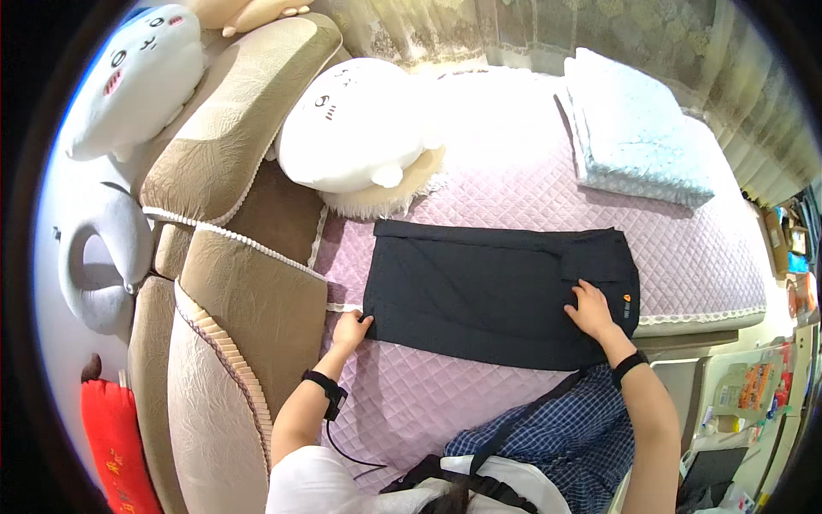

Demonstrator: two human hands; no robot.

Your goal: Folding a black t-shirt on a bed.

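Observation:
A pair of black shorts [479,291], seemingly folded in half lengthwise, lies flat across the pink quilted cover [390,381] before me. A flap or pocket and a small orange mark show near their right end. At the near left corner, my left hand [349,329] is closed, with the cloth's edge pinched between thumb and fingers. My right hand [591,310] rests on top of the shorts by the pocket, its fingers stretched out and spread. Both wrists wear black bands.
Beyond the shorts sits a large white plush toy [355,124]. A folded light-blue quilt [638,128] lies far right. Brown sofa cushions [248,265] border the left side, with a grey neck pillow [98,257] behind. A cluttered shelf unit [741,403] stands at the right.

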